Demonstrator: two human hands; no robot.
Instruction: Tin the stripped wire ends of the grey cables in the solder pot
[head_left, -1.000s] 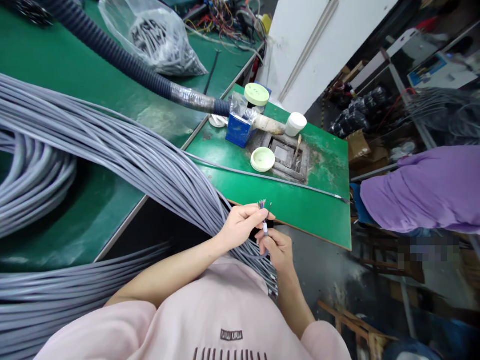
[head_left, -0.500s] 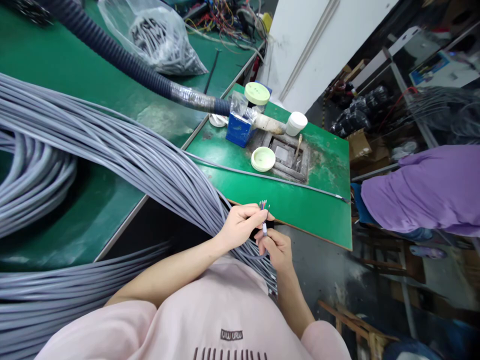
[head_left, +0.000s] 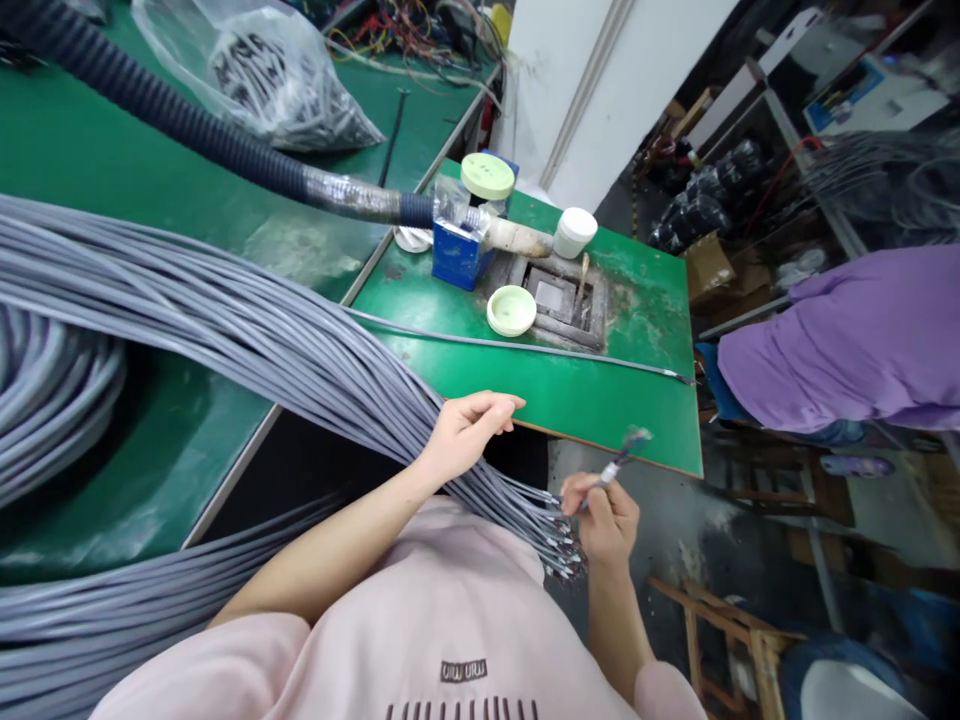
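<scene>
My right hand (head_left: 609, 515) grips a grey cable near its stripped end (head_left: 611, 470), where a white band and a blurred tuft of thin wires stick out past the fingers. To the left, my left hand (head_left: 476, 428) is closed, thumb against fingers, and nothing shows in it. It is over the thick bundle of grey cables (head_left: 322, 345), near the green bench's front edge. Several wire ends (head_left: 559, 545) of that bundle hang below my right hand. One single grey cable (head_left: 487, 341) lies across the small green bench top (head_left: 465, 372), its stripped end near the right edge.
A soldering pot (head_left: 551, 295) is set into the bench, beside a pale green lid (head_left: 512, 311), a white tub (head_left: 575, 232) and a blue box (head_left: 457, 258). A dark corrugated hose (head_left: 225, 140) crosses above. At right stands a person in a purple top (head_left: 832, 345).
My right hand has moved right and slightly down with the cable, away from my left hand. My left hand no longer touches the wire ends. The view has shifted slightly.
</scene>
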